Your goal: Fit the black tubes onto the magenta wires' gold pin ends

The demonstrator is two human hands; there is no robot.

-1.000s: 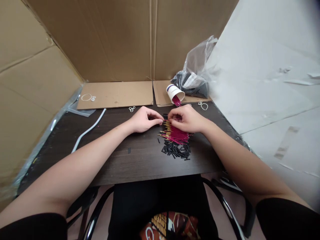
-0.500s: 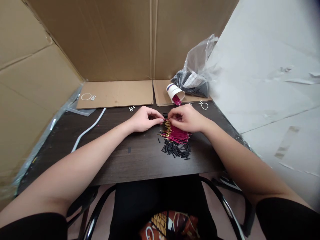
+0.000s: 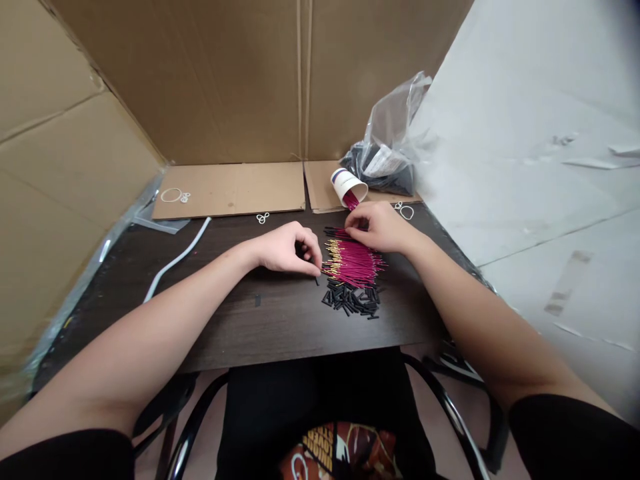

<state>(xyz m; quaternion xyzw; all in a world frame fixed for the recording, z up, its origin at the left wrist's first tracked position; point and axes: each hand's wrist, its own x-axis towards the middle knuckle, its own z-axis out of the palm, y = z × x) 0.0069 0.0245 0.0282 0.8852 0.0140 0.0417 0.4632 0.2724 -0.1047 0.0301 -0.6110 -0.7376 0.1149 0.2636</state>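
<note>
On the dark table lies a fan of thin red wires (image 3: 356, 261) with gold-coloured tips pointing left. My left hand (image 3: 293, 250) has its thumb and forefinger closed beside those tips; whatever is between them is too small to make out. Over the far edge of the fan, my right hand (image 3: 380, 228) pinches at a red wire, among a few wires with black sleeves (image 3: 332, 232) on their ends. Nearer to me, touching the fan, is a loose pile of short black tubes (image 3: 353, 300). One tube lies apart just below my left fingertips.
Behind my right hand a paper cup (image 3: 347, 185) lies on its side with red wires in it. A clear bag (image 3: 393, 157) of black pieces leans beyond. Rubber bands (image 3: 263, 218), a pale tube (image 3: 177, 259) and cardboard (image 3: 230, 190) lie around. Cardboard walls enclose the table.
My left hand has moved nearer to me, down to the gold tips of the fan. My right hand has shifted slightly away, uncovering more of the wires. The hands are farther apart.
</note>
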